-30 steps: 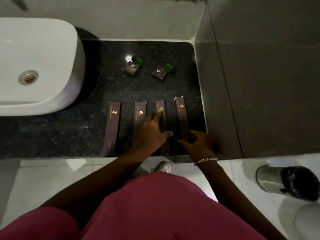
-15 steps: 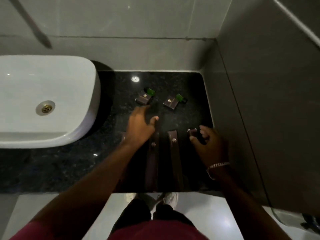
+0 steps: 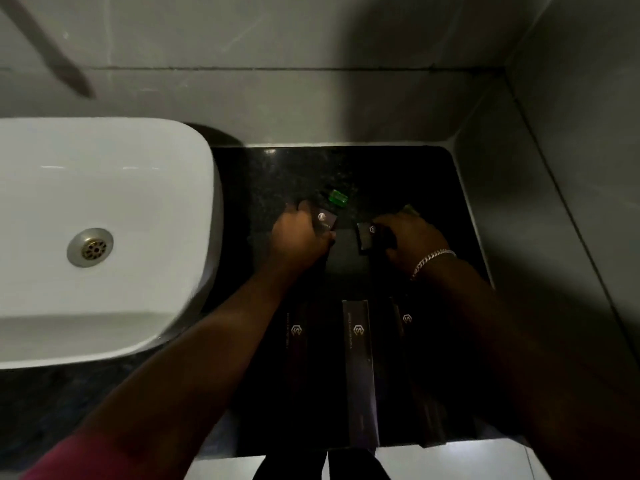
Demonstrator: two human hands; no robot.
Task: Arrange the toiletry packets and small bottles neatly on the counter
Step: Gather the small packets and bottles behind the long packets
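Observation:
On the black granite counter (image 3: 398,174) lie several long dark packets with gold logos, side by side near the front edge; one in the middle (image 3: 359,368) shows best. Farther back, my left hand (image 3: 299,233) closes its fingers on a small dark box (image 3: 325,219) that lies beside a green bottle (image 3: 337,197). My right hand (image 3: 410,237) grips a second small dark box (image 3: 367,233); a second green bottle (image 3: 410,210) peeks out behind its fingers. My forearms hide parts of the outer packets.
A white basin (image 3: 104,237) with a metal drain (image 3: 90,247) stands at the left on the counter. Grey tiled walls close the back and right side. Pale floor shows below the counter's front edge.
Both hands left the long packets and reached back to the two small boxes, now closed on them. The view has moved closer over the counter.

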